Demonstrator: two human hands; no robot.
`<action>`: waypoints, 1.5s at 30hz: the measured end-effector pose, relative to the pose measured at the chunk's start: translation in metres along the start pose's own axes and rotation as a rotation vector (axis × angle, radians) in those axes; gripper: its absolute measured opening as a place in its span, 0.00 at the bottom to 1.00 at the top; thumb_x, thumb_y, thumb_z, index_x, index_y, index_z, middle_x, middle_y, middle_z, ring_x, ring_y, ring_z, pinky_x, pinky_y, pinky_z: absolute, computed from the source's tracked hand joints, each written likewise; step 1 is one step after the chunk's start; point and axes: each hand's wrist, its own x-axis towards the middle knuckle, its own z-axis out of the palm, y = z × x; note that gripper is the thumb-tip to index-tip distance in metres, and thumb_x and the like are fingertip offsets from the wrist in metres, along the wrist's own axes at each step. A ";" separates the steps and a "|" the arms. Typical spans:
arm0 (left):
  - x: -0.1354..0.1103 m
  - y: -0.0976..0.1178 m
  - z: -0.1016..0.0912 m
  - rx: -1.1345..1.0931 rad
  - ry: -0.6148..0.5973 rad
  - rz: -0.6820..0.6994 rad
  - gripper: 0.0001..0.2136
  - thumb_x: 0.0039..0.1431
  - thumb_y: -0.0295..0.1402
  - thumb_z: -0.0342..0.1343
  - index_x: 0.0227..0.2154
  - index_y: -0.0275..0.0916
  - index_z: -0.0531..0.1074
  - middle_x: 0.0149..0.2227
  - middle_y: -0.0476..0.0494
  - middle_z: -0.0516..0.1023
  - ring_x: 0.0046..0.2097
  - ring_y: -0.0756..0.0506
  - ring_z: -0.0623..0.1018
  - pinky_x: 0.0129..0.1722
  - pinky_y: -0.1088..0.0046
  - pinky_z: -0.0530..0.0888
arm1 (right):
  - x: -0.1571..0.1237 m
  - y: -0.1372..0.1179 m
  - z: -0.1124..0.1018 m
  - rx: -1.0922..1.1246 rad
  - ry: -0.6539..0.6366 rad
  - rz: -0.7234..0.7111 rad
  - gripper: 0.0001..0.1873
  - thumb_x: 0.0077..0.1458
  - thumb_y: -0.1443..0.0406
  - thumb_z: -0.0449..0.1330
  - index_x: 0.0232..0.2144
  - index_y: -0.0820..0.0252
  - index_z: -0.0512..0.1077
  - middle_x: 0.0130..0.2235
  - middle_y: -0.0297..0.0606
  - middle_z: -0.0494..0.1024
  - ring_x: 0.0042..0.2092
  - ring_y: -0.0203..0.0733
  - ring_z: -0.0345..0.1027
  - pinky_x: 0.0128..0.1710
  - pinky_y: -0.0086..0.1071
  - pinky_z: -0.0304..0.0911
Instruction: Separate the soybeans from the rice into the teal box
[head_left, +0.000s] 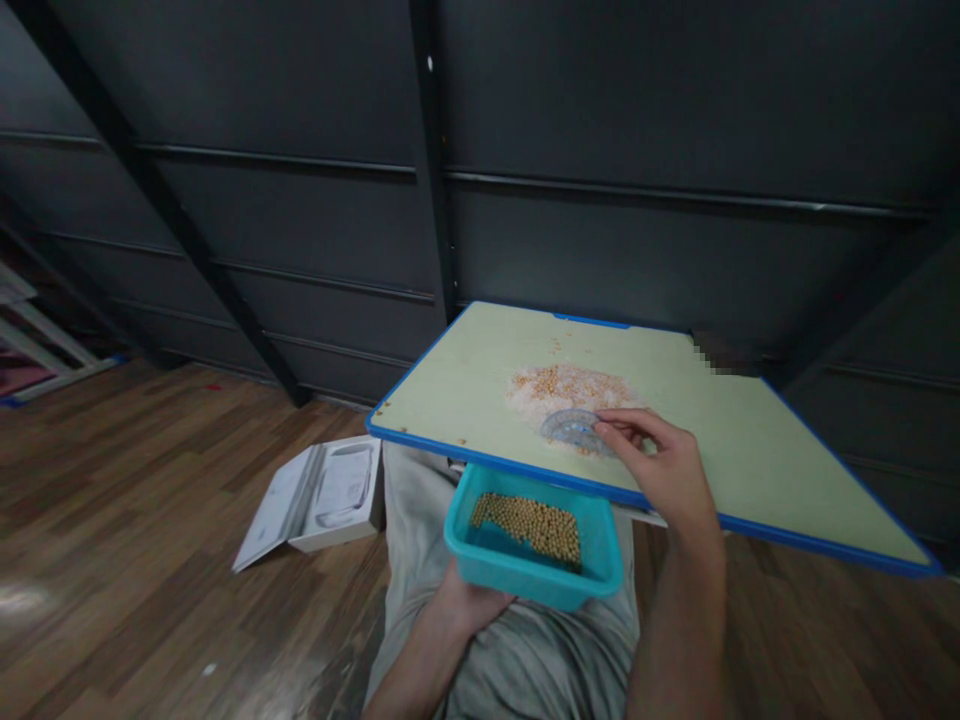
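A pale green table top with a blue rim (750,440) carries a heap of white grains mixed with yellow beans (566,388). My right hand (664,465) pinches a clear half-round plastic protractor (571,430) at the near edge of that heap. Just below the table's front edge, my left hand (469,600) holds a turquoise plastic tub (600,565) from underneath. Yellow beans (532,525) cover part of the tub's bottom. A few loose beans lie scattered on the table.
A white open box (315,495) lies on the wooden floor to the left. Dark metal panels and slanted beams stand behind the table. My lap, in grey cloth (517,660), is under the tub.
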 end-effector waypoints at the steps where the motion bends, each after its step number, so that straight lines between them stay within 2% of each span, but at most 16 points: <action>1: 0.000 0.000 -0.001 -0.004 -0.009 -0.001 0.24 0.48 0.50 0.72 0.47 0.48 0.84 0.48 0.38 0.92 0.66 0.27 0.81 0.71 0.46 0.74 | 0.000 0.000 0.000 -0.001 -0.004 -0.003 0.07 0.59 0.60 0.71 0.38 0.54 0.88 0.38 0.41 0.89 0.33 0.43 0.75 0.34 0.38 0.70; 5: 0.002 -0.001 -0.004 -0.020 -0.047 -0.012 0.22 0.48 0.50 0.72 0.45 0.46 0.85 0.49 0.36 0.92 0.67 0.27 0.80 0.71 0.47 0.74 | -0.001 0.000 0.000 0.003 -0.011 -0.008 0.08 0.59 0.60 0.71 0.39 0.54 0.88 0.39 0.41 0.90 0.35 0.46 0.78 0.37 0.40 0.71; 12: 0.000 0.000 0.000 -0.036 -0.040 -0.002 0.28 0.47 0.50 0.73 0.52 0.47 0.83 0.48 0.38 0.92 0.65 0.26 0.81 0.71 0.45 0.73 | 0.000 -0.001 0.000 0.008 -0.016 0.013 0.08 0.59 0.59 0.71 0.38 0.54 0.88 0.40 0.41 0.90 0.36 0.46 0.78 0.38 0.41 0.72; 17: 0.000 0.000 0.000 -0.008 -0.003 0.000 0.27 0.48 0.50 0.72 0.50 0.46 0.84 0.48 0.36 0.92 0.66 0.26 0.81 0.72 0.44 0.72 | 0.000 -0.002 0.000 0.010 -0.033 0.026 0.07 0.59 0.59 0.71 0.38 0.52 0.88 0.40 0.40 0.90 0.36 0.46 0.78 0.38 0.40 0.72; 23: 0.002 -0.002 -0.003 -0.008 -0.024 -0.004 0.26 0.49 0.50 0.71 0.50 0.47 0.84 0.48 0.38 0.92 0.67 0.26 0.80 0.71 0.42 0.72 | 0.000 -0.002 0.000 0.032 -0.064 0.020 0.07 0.58 0.60 0.71 0.37 0.52 0.89 0.39 0.40 0.90 0.36 0.46 0.78 0.38 0.40 0.72; 28: 0.003 -0.002 -0.002 -0.038 -0.033 -0.004 0.27 0.46 0.48 0.74 0.50 0.46 0.84 0.48 0.38 0.92 0.66 0.26 0.81 0.72 0.43 0.72 | 0.000 -0.001 -0.001 0.038 -0.080 0.023 0.07 0.58 0.60 0.71 0.37 0.52 0.89 0.39 0.39 0.90 0.36 0.46 0.79 0.38 0.41 0.73; 33: 0.001 0.000 0.000 -0.019 0.007 -0.001 0.29 0.48 0.52 0.72 0.53 0.47 0.83 0.48 0.37 0.92 0.65 0.26 0.81 0.71 0.42 0.73 | 0.000 -0.002 -0.001 0.050 -0.092 0.026 0.07 0.57 0.60 0.71 0.37 0.51 0.89 0.39 0.39 0.90 0.37 0.47 0.80 0.39 0.41 0.74; 37: 0.001 -0.001 0.000 -0.030 -0.014 0.001 0.28 0.46 0.49 0.74 0.50 0.47 0.83 0.49 0.37 0.92 0.66 0.26 0.80 0.72 0.44 0.72 | 0.000 -0.004 -0.002 0.055 -0.111 0.033 0.06 0.57 0.60 0.72 0.36 0.50 0.89 0.37 0.38 0.90 0.37 0.47 0.81 0.39 0.41 0.75; 45: 0.001 0.001 0.000 -0.045 -0.029 -0.014 0.24 0.47 0.49 0.74 0.48 0.47 0.84 0.47 0.37 0.92 0.68 0.26 0.79 0.71 0.42 0.72 | -0.001 -0.008 -0.003 0.069 -0.158 0.049 0.05 0.56 0.61 0.72 0.36 0.50 0.89 0.36 0.37 0.90 0.38 0.48 0.82 0.42 0.43 0.78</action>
